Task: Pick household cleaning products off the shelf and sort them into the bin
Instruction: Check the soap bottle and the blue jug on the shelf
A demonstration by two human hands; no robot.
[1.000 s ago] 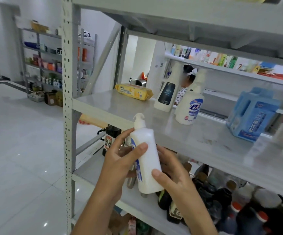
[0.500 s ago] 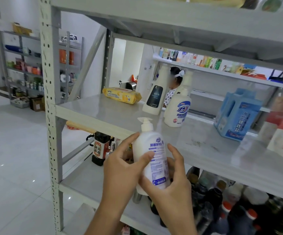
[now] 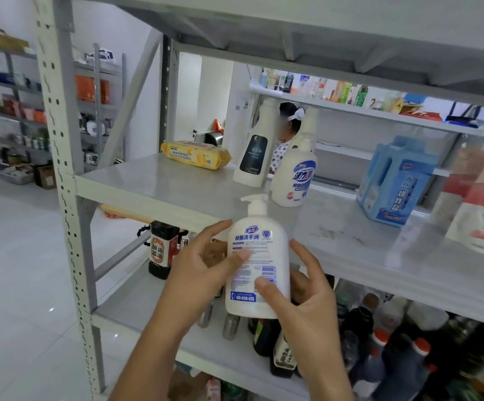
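Both hands grip pump bottle (image 3: 259,264), spray bottle (image 3: 292,172) behind

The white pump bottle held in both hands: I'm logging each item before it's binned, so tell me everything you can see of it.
The pump bottle is white, glossy plastic by its look, with a white pump head on top, its spout pointing left. A label with blue print and a barcode faces the camera. It is held nearly upright in front of the shelf edge. The left hand grips its left side, thumb on the label; the right hand grips its lower right.
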